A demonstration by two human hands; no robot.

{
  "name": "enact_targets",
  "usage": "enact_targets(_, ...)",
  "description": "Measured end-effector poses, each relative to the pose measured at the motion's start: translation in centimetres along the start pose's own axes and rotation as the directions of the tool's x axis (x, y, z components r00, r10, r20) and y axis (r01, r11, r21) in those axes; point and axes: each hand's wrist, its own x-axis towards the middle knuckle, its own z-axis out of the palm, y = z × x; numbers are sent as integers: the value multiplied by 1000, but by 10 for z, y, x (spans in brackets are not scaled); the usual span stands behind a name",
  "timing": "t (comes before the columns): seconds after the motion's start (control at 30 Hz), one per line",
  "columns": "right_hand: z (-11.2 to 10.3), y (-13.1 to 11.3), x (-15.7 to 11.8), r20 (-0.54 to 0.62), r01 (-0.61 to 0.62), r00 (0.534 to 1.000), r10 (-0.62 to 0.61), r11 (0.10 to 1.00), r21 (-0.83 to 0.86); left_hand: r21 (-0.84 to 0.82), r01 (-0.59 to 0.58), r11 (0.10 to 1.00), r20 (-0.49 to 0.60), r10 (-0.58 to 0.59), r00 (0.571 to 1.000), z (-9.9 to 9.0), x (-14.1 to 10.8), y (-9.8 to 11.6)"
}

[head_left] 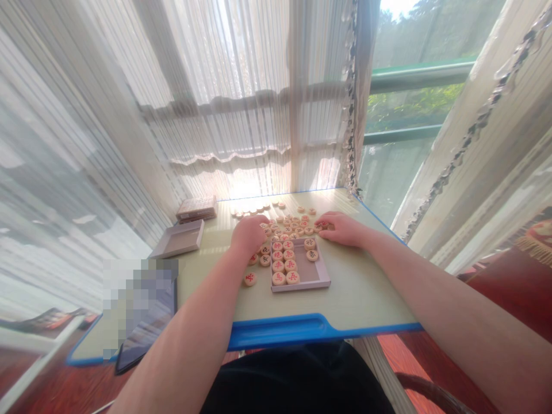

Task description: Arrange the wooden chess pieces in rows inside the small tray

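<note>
Wooden Chinese chess pieces (288, 229) lie in a loose cluster on the pale tabletop. My left hand (249, 234) is at the cluster's left side, fingers curved over the edge pieces, with a gap between fingers and thumb. On the opposite side, my right hand (344, 228) is cupped with thumb and fingers apart, and a few pieces lie between them. Just nearer to me is a shallow box (302, 284). Two columns of red-marked pieces (278, 265) fill its left part; two dark-marked pieces (311, 255) sit at its upper right.
A second shallow tray (179, 239) and a stacked box (196, 208) are at the back left. A tablet-like device (149, 322), partly pixelated, lies at the left edge. One red-marked piece (250, 279) lies left of the box. The table has a blue rim (280, 332); curtains (259, 132) hang behind.
</note>
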Motion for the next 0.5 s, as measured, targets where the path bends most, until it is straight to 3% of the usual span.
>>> enact_targets(0.3, 0, -1, 0, 1, 2, 1000, -2, 1000, -3, 55, -46, 997, 27, 45, 999, 3, 1, 0)
enact_targets(0.5, -1, -2, 0, 12, -7, 1000, 7, 1000, -11, 16, -176, 984, 44, 175, 984, 6, 1, 0)
